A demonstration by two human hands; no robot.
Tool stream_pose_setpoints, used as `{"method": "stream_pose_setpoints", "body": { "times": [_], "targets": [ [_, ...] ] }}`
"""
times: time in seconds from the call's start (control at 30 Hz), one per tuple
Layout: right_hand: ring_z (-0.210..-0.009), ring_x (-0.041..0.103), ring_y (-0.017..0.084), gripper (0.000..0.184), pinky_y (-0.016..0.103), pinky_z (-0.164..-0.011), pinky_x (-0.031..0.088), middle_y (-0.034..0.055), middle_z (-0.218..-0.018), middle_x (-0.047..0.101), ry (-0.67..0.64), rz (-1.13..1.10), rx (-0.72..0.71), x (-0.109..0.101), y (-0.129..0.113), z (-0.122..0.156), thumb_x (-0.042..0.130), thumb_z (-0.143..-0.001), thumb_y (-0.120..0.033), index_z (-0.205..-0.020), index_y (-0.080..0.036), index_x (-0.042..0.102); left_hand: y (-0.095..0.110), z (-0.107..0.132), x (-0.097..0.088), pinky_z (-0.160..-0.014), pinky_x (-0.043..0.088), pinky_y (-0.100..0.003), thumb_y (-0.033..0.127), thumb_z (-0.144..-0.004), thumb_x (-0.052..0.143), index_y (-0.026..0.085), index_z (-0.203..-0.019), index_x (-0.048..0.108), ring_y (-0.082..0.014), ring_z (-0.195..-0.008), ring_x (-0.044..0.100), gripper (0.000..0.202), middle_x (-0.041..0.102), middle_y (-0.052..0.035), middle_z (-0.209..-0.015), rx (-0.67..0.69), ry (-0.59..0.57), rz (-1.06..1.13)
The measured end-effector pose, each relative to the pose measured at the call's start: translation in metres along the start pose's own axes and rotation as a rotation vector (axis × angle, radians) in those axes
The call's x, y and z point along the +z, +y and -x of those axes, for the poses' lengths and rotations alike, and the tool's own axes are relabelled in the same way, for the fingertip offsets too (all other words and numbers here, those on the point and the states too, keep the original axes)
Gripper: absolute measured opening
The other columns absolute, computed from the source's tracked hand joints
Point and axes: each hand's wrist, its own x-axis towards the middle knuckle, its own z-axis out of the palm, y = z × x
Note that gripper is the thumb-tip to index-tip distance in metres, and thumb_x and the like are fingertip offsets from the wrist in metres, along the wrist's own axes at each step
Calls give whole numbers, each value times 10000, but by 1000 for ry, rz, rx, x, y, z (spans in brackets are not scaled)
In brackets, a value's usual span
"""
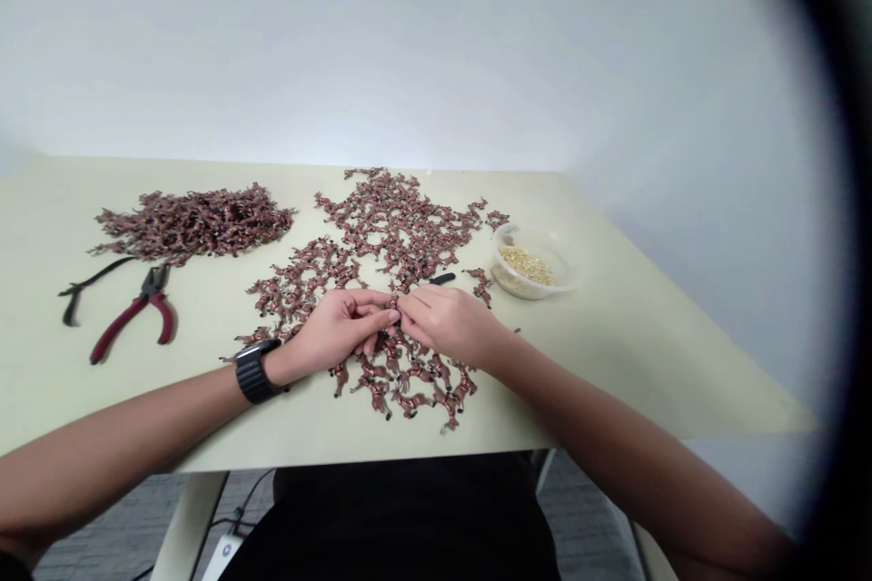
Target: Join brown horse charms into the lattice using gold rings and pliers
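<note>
Brown deer figurine (394,301), pinched by my left hand (344,327) and right hand (450,318) over the surface (606,363), between its front and back edges, seems light, stiff, slightly slippery; I'd hold its body, sparing thin legs.

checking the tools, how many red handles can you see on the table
2, both on the pliers at left: one handle reaches toward the front left, the other handle lies to its right. Any under the brown figurines would be hidden.

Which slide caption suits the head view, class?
Left hand and right hand meet among brown figurines, red-handled pliers at left.
</note>
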Motion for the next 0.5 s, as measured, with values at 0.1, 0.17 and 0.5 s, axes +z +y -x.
{"method": "stream_pose_setpoints", "body": {
  "times": [0.1, 0.17, 0.5],
  "targets": [
    [-744, 568, 191, 209, 322, -687, 418, 61, -784, 638, 0, 14, -9, 1, 0, 0, 471, -1014, -176, -864, -146, 613, 0, 0, -1, -447, 359, -177, 445, -936, 658, 120, -1178, 720, -79, -434, 458, 410, 588, 21, -523, 5, -10, -12],
    [-737, 575, 191, 209, 322, -679, 418, 63, -783, 645, -10, 26, -18, 1, -1, 0, 472, -1016, -171, -867, -141, 617, 1, 1, -1, -450, 362, -177, 451, -942, 649, 122, -1185, 721, -79, -435, 459, 415, 587, 22, -523, 8, -19, -14],
    [-728, 611, 209, 222, 333, -630, 399, 89, -780, 683, -90, 107, 20, -1, -8, -2, 484, -1017, -174, -874, -121, 646, 2, 1, -1, -460, 376, -180, 447, -939, 657, 117, -1223, 714, -85, -454, 482, 440, 596, 14, -538, -6, -25, -24]
  ]
}}
